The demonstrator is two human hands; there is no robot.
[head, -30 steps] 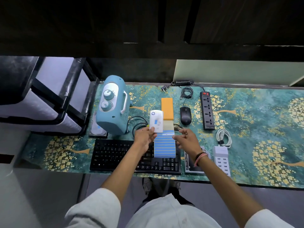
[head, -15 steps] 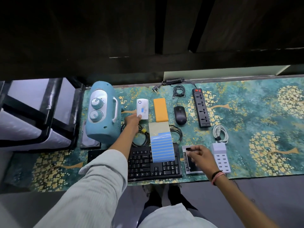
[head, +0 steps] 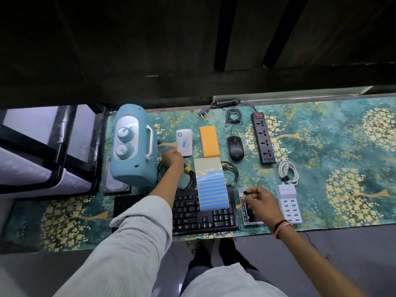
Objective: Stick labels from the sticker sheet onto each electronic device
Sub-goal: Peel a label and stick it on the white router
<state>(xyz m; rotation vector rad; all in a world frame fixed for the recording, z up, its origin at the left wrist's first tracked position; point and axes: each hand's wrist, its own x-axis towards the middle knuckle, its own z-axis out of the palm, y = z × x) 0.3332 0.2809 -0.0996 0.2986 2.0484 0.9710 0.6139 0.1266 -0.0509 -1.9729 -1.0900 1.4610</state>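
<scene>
The sticker sheet [head: 212, 189], with rows of blue labels, lies partly over the black keyboard [head: 203, 217]. My left hand [head: 172, 158] pinches the near left corner of a white pocket device [head: 184, 142], which lies flat on the mat and carries a blue label. My right hand [head: 260, 202] covers a silver drive caddy [head: 246, 218], with its fingertips closed on the caddy's far edge. An orange power bank [head: 209, 144], a black mouse [head: 235, 147], a black power strip [head: 263, 140], a white multi-port USB charger [head: 288, 203] and a blue heater [head: 134, 146] are spread over the mat.
A hard drive [head: 116, 186] sticks out from under the heater. Black cables [head: 188, 179] are coiled beside the sheet and a white cable [head: 288, 172] lies above the charger. A black-framed stand [head: 53, 146] is at the left. The table's near edge [head: 321, 227] runs just behind my wrists.
My left hand lowered the white device from above the sheet onto the mat, left of the power bank. My right hand moved right and down onto the drive caddy.
</scene>
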